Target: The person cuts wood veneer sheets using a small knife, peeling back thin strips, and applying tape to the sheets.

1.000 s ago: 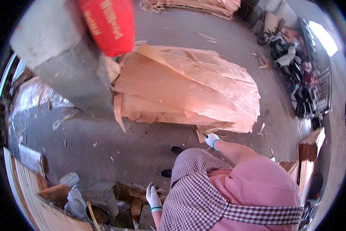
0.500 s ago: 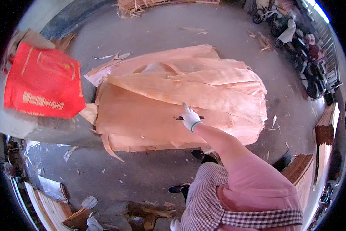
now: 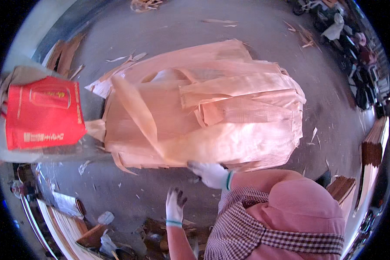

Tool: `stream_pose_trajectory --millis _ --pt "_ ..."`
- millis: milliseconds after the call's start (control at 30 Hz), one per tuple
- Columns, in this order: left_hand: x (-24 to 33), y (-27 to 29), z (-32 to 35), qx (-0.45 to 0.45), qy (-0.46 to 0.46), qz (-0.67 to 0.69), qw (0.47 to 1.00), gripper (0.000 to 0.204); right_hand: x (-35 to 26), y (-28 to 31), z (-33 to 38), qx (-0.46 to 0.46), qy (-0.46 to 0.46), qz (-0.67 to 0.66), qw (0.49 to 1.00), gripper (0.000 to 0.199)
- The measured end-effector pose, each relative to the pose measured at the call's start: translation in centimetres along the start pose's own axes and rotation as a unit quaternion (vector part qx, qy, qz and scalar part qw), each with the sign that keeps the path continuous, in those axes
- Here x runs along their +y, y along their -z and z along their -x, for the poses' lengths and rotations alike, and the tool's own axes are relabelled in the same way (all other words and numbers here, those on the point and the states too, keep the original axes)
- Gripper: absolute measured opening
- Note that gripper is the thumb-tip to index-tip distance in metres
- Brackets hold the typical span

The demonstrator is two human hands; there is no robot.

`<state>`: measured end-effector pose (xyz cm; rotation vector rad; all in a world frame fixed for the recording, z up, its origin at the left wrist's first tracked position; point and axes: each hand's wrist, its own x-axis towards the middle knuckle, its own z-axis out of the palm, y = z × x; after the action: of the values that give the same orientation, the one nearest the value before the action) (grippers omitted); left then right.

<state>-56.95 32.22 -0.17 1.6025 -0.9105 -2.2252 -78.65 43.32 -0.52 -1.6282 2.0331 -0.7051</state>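
Note:
A wide pile of thin wood veneer sheets lies in front of me. One pale veneer strip is bent across its near side, blurred by motion. At the pile's near edge, my right hand, in a white glove with dark fingertips, is closed on the edge of this strip. A dark patch shows beneath its fingers; whether that is a tool or the glove I cannot tell. Nearer to me and a little left, my left hand, gloved alike, is raised off the pile, fingers apart and holding nothing.
A red bag sits on a pale surface at the left. Boards stand stacked at the lower left and right. Parked two-wheelers line the far right. Veneer scraps litter the grey floor.
My right hand has come from the pile's middle to its near edge, and the veneer strip has swung toward me. My left hand has risen into view. The dark thin tool no longer shows clearly.

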Motion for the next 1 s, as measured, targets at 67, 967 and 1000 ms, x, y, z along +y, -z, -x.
stream_pose_trajectory --millis 67,967,1000 --pt "0.4 -3.9 0.7 -0.054 -0.038 0.077 0.995 0.042 -3.1 -0.1 3.3 -0.052 0.061 -0.034 0.996 0.056" --pt "-50.1 38.2 80.9 0.642 -0.509 0.393 0.418 0.045 -38.2 -23.3 20.3 -0.265 -0.154 -0.465 0.831 0.048" --pt "-51.1 39.1 81.4 0.641 -0.520 0.411 0.387 0.047 -39.8 -24.7 20.9 -0.309 -0.149 -0.522 0.781 0.044"
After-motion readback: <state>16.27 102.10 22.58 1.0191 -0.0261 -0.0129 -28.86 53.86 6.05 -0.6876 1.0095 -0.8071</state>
